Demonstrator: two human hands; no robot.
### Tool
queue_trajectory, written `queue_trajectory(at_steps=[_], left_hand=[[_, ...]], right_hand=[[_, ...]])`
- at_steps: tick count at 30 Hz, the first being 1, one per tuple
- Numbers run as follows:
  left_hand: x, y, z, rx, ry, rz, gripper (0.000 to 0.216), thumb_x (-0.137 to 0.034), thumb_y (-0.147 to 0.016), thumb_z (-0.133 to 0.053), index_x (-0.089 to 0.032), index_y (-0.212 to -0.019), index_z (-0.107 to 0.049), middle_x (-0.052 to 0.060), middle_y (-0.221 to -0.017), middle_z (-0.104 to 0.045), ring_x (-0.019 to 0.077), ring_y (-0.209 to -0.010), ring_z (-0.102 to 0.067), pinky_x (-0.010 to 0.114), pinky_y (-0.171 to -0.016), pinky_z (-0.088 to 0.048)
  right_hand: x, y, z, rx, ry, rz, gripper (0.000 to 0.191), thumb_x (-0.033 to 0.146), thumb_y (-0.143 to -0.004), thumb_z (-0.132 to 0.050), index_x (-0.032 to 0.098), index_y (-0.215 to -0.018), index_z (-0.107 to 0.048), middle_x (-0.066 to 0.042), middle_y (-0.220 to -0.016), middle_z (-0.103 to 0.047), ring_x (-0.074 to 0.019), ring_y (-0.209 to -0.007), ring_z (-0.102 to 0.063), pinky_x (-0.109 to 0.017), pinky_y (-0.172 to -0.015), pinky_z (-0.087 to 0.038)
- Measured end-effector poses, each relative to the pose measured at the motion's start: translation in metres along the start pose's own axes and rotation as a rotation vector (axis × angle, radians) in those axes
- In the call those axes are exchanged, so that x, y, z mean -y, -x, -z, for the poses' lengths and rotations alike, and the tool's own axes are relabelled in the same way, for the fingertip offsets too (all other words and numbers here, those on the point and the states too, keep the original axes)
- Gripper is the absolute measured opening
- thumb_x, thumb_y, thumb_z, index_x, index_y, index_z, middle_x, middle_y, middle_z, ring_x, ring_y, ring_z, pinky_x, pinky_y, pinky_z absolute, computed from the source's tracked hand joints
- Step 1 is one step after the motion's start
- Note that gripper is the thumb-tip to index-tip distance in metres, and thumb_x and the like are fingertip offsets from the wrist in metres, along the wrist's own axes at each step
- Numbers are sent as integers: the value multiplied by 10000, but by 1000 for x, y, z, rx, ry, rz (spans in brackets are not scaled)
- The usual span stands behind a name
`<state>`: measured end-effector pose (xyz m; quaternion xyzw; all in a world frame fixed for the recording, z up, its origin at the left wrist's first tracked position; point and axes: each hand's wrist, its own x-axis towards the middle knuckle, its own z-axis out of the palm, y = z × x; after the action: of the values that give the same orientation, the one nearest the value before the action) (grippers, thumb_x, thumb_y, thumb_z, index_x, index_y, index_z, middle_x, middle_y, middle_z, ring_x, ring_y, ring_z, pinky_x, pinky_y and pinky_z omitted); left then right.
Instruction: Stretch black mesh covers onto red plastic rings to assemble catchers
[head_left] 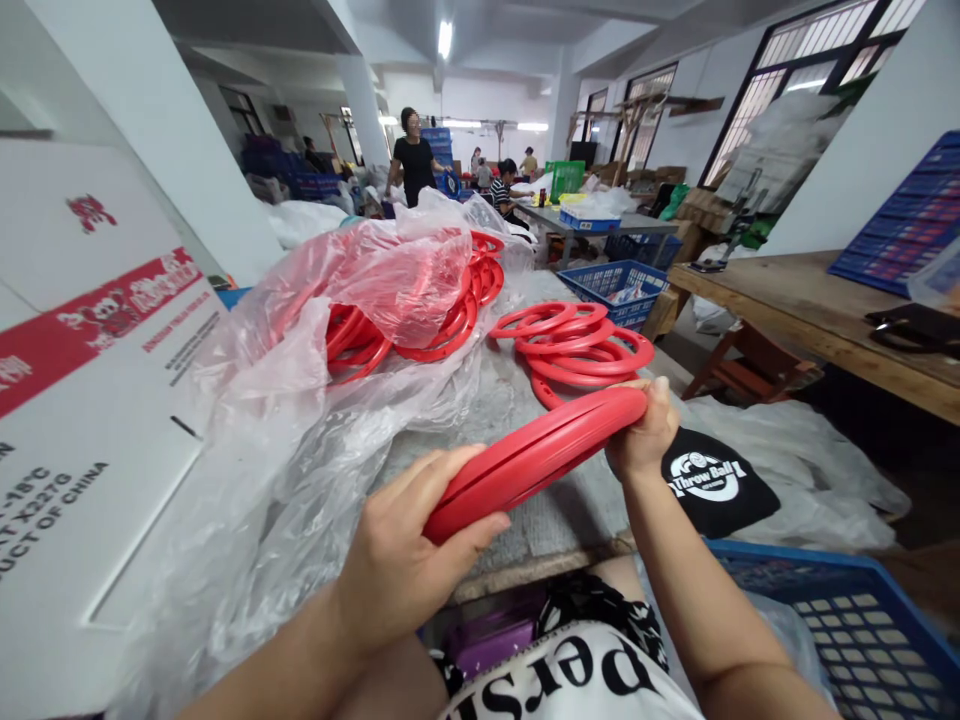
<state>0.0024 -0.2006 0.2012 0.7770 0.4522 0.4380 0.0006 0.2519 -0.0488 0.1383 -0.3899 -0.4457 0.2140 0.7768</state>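
Observation:
Between my two hands a red plastic ring point(536, 455) is held tilted, its edge turned towards me and its right end higher. A dark groove runs along that edge; I cannot tell whether it is one ring or two pressed together. My left hand point(409, 535) grips the near left end, thumb below and fingers on top. My right hand point(651, 425) is closed round the far right end. Just beyond lies a loose pile of red rings point(581, 345) on the grey table point(502, 405). More red rings point(442, 335) spill from a clear plastic bag point(360, 270) to the left.
A printed white carton point(82, 400) stands at the left. To the right are a black cloth piece marked "Throw Ball" point(716, 485), a blue crate point(862, 610) and a wooden table point(817, 315). Another blue crate point(619, 285) sits behind. A person in black point(415, 165) stands further back.

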Motion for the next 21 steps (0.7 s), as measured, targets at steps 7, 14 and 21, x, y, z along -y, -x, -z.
queue_trajectory(at_steps=[7,14,21], left_hand=[[-7,2,3,-16,20,15,242,-338,-913,-687,-211,-1118,-659,9,-934,-754,153,-771,-719,244,-704,-586],[-1,3,2,-26,-61,10,256,-325,-912,-687,-212,-1140,-656,13,-952,-748,160,-801,-719,255,-733,-580],[-4,5,-5,44,-64,-38,270,-307,-933,-652,-213,-1185,-632,24,-957,-745,163,-808,-710,267,-728,-566]], right_hand=[[-5,5,-2,44,-25,-9,598,660,-970,-398,193,-668,-614,-42,-656,-646,-181,-589,-582,-344,-625,-491],[57,1,-1,421,138,327,546,641,-1016,-354,204,-997,-681,-92,-978,-710,-238,-890,-672,-397,-809,-530],[116,29,-27,742,507,844,509,568,-1037,-364,198,-779,-600,-79,-724,-629,-195,-695,-579,-355,-684,-446]])
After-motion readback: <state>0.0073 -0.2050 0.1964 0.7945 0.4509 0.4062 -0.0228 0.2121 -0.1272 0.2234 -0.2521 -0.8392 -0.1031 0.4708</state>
